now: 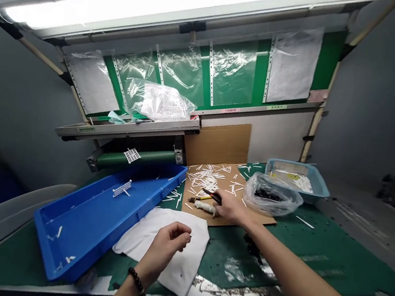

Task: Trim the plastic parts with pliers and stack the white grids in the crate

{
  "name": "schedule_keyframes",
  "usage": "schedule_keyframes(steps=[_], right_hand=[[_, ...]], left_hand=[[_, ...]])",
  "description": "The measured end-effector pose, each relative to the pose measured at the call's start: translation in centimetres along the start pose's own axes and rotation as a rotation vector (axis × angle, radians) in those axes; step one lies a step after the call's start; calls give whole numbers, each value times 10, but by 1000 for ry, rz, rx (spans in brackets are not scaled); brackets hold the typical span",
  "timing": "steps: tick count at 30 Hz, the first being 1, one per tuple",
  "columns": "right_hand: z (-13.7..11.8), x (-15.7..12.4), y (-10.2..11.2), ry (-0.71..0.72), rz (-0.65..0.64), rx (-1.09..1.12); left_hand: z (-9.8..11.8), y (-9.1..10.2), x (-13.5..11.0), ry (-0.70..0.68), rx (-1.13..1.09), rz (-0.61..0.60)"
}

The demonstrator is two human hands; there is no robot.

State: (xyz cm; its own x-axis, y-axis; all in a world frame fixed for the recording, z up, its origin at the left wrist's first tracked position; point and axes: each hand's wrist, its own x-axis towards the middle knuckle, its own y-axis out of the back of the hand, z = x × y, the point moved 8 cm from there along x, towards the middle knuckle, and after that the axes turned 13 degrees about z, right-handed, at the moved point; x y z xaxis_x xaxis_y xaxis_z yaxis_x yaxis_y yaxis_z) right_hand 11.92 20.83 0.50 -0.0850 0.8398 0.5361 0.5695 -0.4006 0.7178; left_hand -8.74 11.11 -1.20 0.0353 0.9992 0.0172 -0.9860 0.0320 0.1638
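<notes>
My left hand hovers over a white cloth at the bench's front, with its fingers pinched on a tiny dark part I cannot name. My right hand reaches forward onto a cardboard sheet and grips a black-handled tool. Beside it lie a yellow-handled tool and a small white piece. Several white plastic sticks are scattered over the cardboard.
A long blue tray slants at the left, holding a white grid part and bits. A clear bag of black parts and a light-blue basket stand at the right. A green conveyor and shelf sit behind.
</notes>
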Motion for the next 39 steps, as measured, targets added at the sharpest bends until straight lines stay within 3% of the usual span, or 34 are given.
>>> schedule_keyframes(steps=[3,6,10,12,14,18,27,39], right_hand=[[25,-30,29,-90,113,84],[71,-85,62,-244,286,364],[132,-138,92,-387,411,268],[137,-144,101,-321,439,120],[124,-138,105,-160,470,4],[94,-121,98,133,458,-136],[75,-107,75,334,225,-229],[72,-112,71,304,293,-273]], left_hand=[[0,-9,-2,3,-70,-103],[-3,-24,0,38,-192,-161],[-1,-74,23,104,-275,-245],[1,-109,39,133,-301,-319],[0,-140,57,140,-318,-357],[-16,-173,84,163,-291,-325],[-42,-171,92,271,-359,-305],[-37,-179,85,248,-303,-357]])
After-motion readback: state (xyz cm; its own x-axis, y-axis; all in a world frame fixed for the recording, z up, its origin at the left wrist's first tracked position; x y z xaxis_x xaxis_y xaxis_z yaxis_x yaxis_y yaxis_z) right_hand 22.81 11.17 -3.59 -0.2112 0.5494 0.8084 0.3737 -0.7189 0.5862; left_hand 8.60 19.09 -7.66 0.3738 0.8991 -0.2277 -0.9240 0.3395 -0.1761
